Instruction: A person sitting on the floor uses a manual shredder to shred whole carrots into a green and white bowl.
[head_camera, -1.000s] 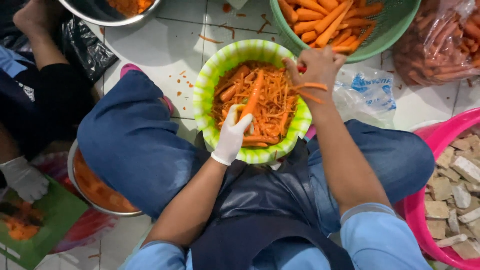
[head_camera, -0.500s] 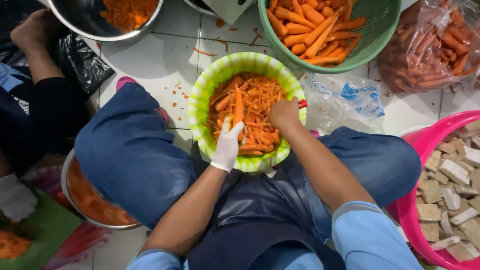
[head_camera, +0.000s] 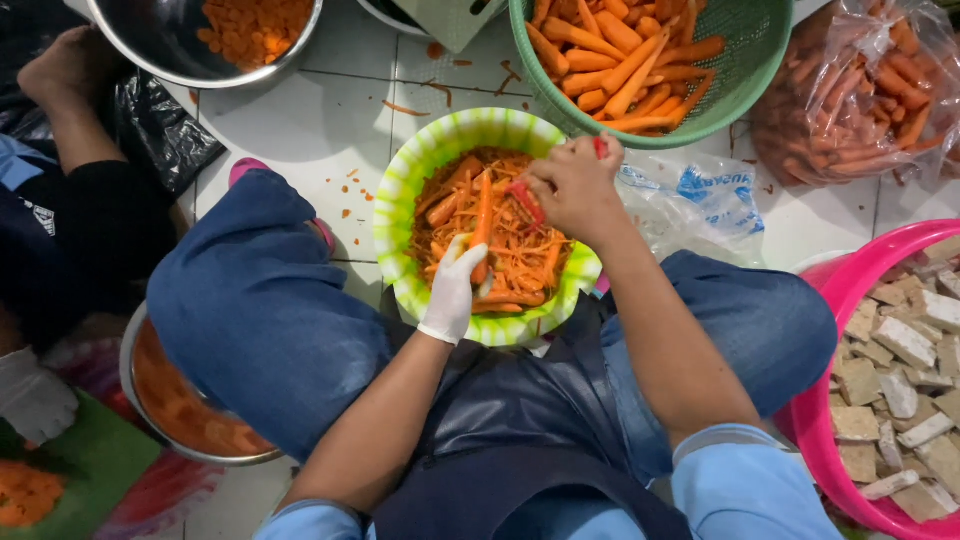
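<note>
My left hand (head_camera: 455, 290), in a white glove, holds a carrot (head_camera: 483, 222) upright over a green and white bowl (head_camera: 402, 200) full of carrot peelings. My right hand (head_camera: 575, 185), bare, grips a red-handled peeler (head_camera: 527, 200) with its blade against the carrot's upper part. The bowl sits on the white tiled floor between my knees, which are in blue jeans.
A green basket of peeled carrots (head_camera: 640, 60) stands just beyond the bowl, a clear bag of carrots (head_camera: 860, 90) at top right. A pink tub of beige blocks (head_camera: 905, 370) is at right. Steel bowls (head_camera: 210, 40) and another person's gloved hand (head_camera: 35, 395) are on the left.
My right hand came down from the bowl's far rim onto the carrot with the peeler. The carrot, tilted before, now stands more upright in my left hand.
</note>
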